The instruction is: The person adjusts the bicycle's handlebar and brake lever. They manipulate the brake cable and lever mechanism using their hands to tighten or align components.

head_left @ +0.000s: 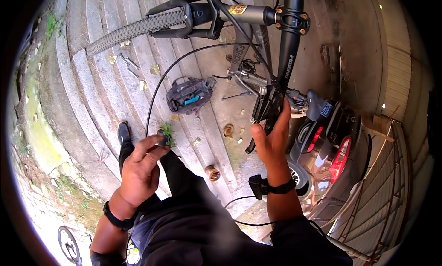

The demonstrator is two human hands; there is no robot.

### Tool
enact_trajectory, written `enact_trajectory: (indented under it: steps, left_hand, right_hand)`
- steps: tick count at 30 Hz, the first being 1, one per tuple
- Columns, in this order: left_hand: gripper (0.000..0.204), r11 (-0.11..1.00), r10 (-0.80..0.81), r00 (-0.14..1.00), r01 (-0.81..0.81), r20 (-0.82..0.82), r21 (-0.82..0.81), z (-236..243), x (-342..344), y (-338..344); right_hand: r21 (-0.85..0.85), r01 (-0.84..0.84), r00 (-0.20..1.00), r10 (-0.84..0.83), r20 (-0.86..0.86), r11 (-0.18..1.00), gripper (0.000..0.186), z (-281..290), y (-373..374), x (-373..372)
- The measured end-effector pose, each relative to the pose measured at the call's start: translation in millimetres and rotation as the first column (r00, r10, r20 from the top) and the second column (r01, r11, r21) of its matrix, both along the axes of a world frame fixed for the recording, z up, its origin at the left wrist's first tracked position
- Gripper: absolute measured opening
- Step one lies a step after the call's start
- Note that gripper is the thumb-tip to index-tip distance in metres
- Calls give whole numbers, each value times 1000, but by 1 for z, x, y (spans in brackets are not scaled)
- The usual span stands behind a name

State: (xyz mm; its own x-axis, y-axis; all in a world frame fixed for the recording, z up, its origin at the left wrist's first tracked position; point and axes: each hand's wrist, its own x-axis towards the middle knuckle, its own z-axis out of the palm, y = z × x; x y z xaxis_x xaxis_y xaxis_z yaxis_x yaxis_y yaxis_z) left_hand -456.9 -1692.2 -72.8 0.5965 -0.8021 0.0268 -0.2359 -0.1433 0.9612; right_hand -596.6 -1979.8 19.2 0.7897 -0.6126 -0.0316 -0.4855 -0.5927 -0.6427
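Note:
My left hand (142,168) has its thumb and fingertips pinched on a thin black cable (148,115), which arcs up to the bicycle. My right hand (271,139) grips the black brake lever assembly (267,107) at the end of the handlebar (288,45), thumb against its lower part. Above, the front fork (186,18) and knobby tyre (131,34) lie across the upper view. The frame and saddle (314,105) show behind the handlebar.
Stone steps (106,82) carry an open dark tool bag (189,95), spanners (129,66) and a small round container (212,173). A dark car (331,151) is at right beside metal railings (386,183). Another bicycle wheel (68,243) shows at lower left.

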Motion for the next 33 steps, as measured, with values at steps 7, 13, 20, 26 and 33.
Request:
enact_trajectory:
  steps: [7, 13, 20, 26, 33]
  left_hand:
    - [58, 963, 261, 929, -270, -262, 0, 18, 35, 45]
    - [26, 836, 412, 667, -548, -621, -34, 31, 79, 50]
    - [20, 832, 321, 671, -537, -668, -140, 63, 136, 31]
    - [20, 878, 287, 768, -450, -573, -163, 79, 169, 20]
    - [23, 864, 334, 658, -499, -675, -60, 73, 199, 17]
  right_hand:
    - [-100, -13, 1000, 13, -1, 995, 98, -1, -6, 0]
    - [-154, -14, 1000, 9, -30, 988, 96, 3, -2, 4]
    - [-149, 48, 999, -50, -10, 988, 93, 7, 0, 4]
    - [-138, 47, 998, -51, -21, 989, 87, 3, -9, 2]
    - [54, 116, 992, -118, 35, 992, 86, 15, -8, 8]
